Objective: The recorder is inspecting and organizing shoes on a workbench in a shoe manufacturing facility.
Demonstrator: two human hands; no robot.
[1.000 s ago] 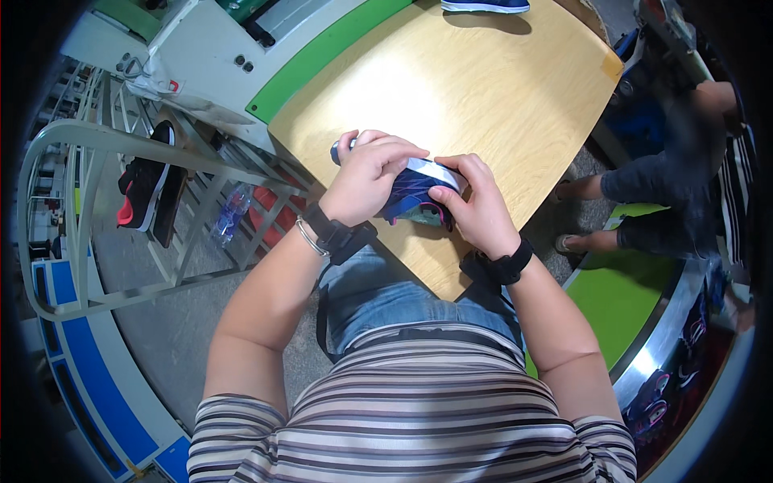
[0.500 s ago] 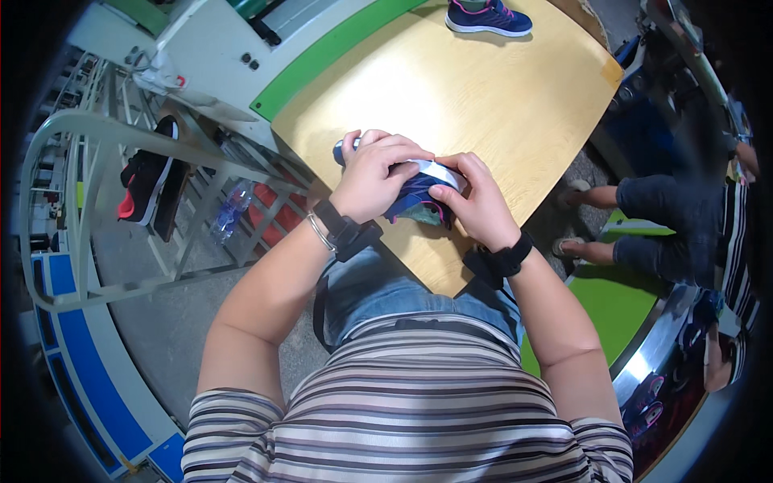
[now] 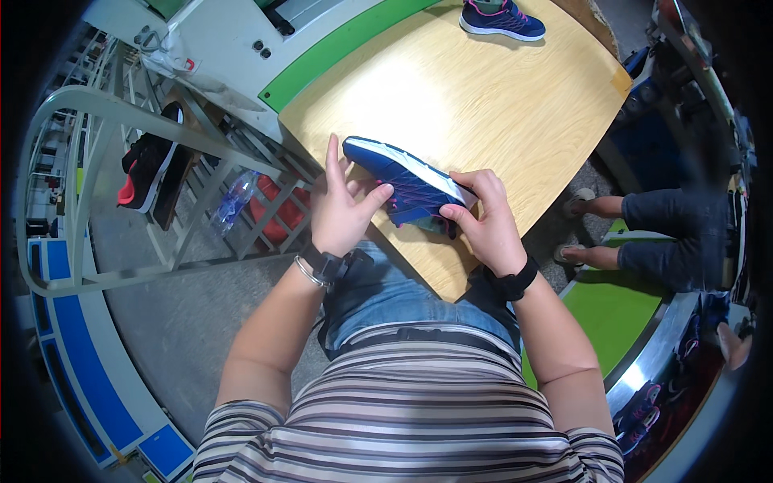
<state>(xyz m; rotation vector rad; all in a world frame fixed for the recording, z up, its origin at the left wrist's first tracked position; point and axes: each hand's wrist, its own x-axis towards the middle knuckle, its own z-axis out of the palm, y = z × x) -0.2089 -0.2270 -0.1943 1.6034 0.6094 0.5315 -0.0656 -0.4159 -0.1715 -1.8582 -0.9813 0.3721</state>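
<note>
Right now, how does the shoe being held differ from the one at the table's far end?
The held shoe is tipped sideways; the far shoe stands upright on its sole. The right hand grips the held shoe, while no hand shows on the far shoe. Both are dark blue with pink details and white sole edges.

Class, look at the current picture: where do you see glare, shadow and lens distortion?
Head view: glare whitens the wooden tabletop beyond the held shoe; head view: shadow darkens part of the green platform; head view: fisheye distortion curves the blue-panelled structure at left.
</note>
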